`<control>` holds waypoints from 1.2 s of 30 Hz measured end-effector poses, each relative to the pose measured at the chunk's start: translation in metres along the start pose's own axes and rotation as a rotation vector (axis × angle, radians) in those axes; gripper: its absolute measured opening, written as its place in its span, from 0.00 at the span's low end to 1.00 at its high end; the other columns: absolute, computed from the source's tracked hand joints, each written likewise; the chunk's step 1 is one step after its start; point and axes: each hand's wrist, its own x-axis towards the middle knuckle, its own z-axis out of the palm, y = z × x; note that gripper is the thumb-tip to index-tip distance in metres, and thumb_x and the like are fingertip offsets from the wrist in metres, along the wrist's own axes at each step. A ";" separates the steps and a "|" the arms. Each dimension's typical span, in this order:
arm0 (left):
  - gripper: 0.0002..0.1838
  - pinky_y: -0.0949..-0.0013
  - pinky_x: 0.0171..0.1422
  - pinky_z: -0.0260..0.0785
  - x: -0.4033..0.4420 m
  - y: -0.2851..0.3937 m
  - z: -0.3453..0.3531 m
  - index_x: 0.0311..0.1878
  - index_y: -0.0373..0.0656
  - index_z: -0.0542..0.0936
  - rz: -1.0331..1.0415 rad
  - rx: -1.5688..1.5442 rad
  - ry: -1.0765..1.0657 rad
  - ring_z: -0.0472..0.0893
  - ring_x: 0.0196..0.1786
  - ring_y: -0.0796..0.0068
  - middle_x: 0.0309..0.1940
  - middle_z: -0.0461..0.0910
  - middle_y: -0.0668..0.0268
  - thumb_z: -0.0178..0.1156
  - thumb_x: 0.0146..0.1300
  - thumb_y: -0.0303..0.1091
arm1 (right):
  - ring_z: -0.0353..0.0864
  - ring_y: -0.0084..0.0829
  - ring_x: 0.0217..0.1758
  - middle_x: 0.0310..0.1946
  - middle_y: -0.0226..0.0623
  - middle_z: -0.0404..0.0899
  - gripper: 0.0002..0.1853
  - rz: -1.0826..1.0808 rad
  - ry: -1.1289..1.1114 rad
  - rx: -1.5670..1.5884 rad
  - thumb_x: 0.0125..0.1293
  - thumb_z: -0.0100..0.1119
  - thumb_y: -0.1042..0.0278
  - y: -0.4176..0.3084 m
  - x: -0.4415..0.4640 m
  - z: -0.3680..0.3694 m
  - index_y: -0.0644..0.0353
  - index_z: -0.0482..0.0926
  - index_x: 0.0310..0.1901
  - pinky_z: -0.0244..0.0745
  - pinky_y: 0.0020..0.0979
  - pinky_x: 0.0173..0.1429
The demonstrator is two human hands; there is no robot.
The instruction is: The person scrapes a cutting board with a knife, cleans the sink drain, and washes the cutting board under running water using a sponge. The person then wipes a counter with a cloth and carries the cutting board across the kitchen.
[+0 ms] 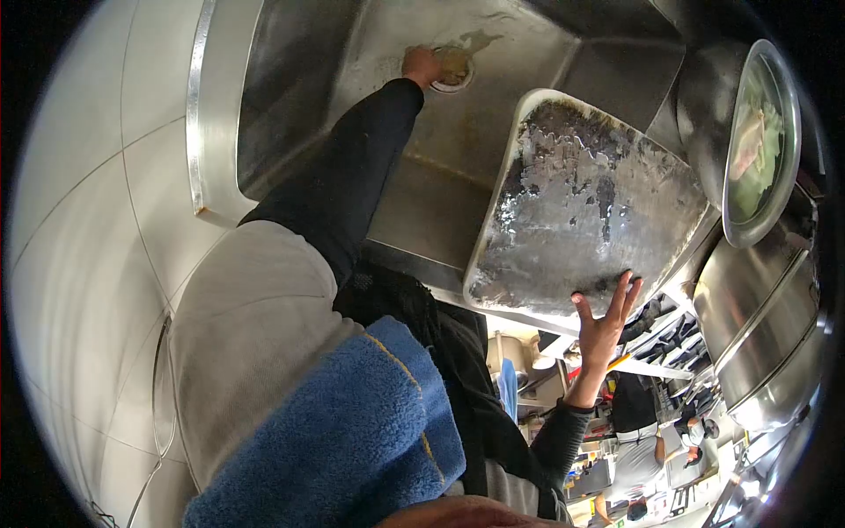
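Down in the metal sink (458, 167), my left hand (421, 67) is at the round drain (452, 70), its fingers curled at the rim. Brownish bits lie in the drain, and I cannot make out what the fingers grip. My right hand (602, 327) is open, fingers spread, with the fingertips on the near edge of a large rectangular slab or tray (598, 202). That piece has rounded corners, a pale rim and a dark, blotchy, wet-looking face. It rests at the right side of the sink and covers part of it.
A metal bowl (738, 224) with pale green leaves stands to the right, above large steel pots (757, 308). A blue towel (352, 431) lies over my left shoulder. White tiles (88, 211) are at the left. Other people (638, 466) stand further off at lower right.
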 end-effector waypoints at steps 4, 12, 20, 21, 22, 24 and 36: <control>0.16 0.52 0.59 0.77 0.027 -0.024 0.021 0.59 0.41 0.78 0.029 -0.003 -0.066 0.80 0.49 0.54 0.49 0.80 0.54 0.58 0.73 0.36 | 0.46 0.57 0.82 0.80 0.56 0.41 0.57 0.007 -0.007 -0.004 0.51 0.78 0.48 0.001 0.000 -0.001 0.50 0.54 0.79 0.58 0.51 0.77; 0.16 0.52 0.56 0.77 -0.017 -0.018 0.023 0.60 0.43 0.79 0.354 -0.429 0.427 0.80 0.50 0.53 0.50 0.80 0.57 0.61 0.70 0.33 | 0.47 0.56 0.82 0.80 0.58 0.41 0.56 -0.017 -0.005 -0.030 0.52 0.78 0.48 0.001 0.000 -0.001 0.52 0.54 0.79 0.57 0.49 0.78; 0.16 0.46 0.60 0.75 -0.055 0.041 0.067 0.55 0.41 0.83 0.567 0.165 0.004 0.81 0.48 0.52 0.46 0.82 0.52 0.65 0.67 0.37 | 0.47 0.56 0.82 0.79 0.60 0.44 0.55 -0.040 0.003 -0.030 0.52 0.78 0.49 0.000 -0.001 -0.001 0.53 0.55 0.78 0.57 0.48 0.78; 0.17 0.46 0.59 0.75 -0.049 0.038 0.087 0.55 0.42 0.84 0.542 0.105 -0.117 0.82 0.48 0.53 0.46 0.83 0.52 0.65 0.66 0.38 | 0.47 0.56 0.82 0.79 0.60 0.43 0.55 -0.024 -0.005 -0.021 0.53 0.77 0.47 -0.001 -0.001 -0.001 0.53 0.55 0.78 0.57 0.49 0.77; 0.18 0.46 0.59 0.74 -0.053 0.041 0.089 0.56 0.42 0.84 0.518 0.047 -0.238 0.82 0.48 0.54 0.46 0.83 0.51 0.66 0.66 0.39 | 0.47 0.57 0.82 0.79 0.61 0.43 0.55 -0.041 0.005 -0.025 0.53 0.77 0.46 0.001 -0.001 -0.001 0.53 0.55 0.78 0.57 0.50 0.77; 0.16 0.48 0.56 0.74 -0.065 0.035 0.072 0.54 0.43 0.85 0.481 0.036 -0.363 0.82 0.46 0.57 0.44 0.84 0.55 0.65 0.67 0.39 | 0.47 0.58 0.82 0.79 0.61 0.43 0.55 -0.076 0.023 -0.036 0.53 0.76 0.44 0.008 -0.004 0.001 0.52 0.55 0.78 0.58 0.51 0.77; 0.15 0.67 0.50 0.81 -0.297 -0.092 -0.102 0.55 0.46 0.79 0.320 -1.006 0.198 0.83 0.44 0.77 0.42 0.81 0.70 0.62 0.70 0.41 | 0.52 0.72 0.76 0.75 0.72 0.47 0.61 -0.175 0.036 -0.306 0.55 0.64 0.26 0.040 -0.001 0.012 0.58 0.48 0.79 0.55 0.57 0.77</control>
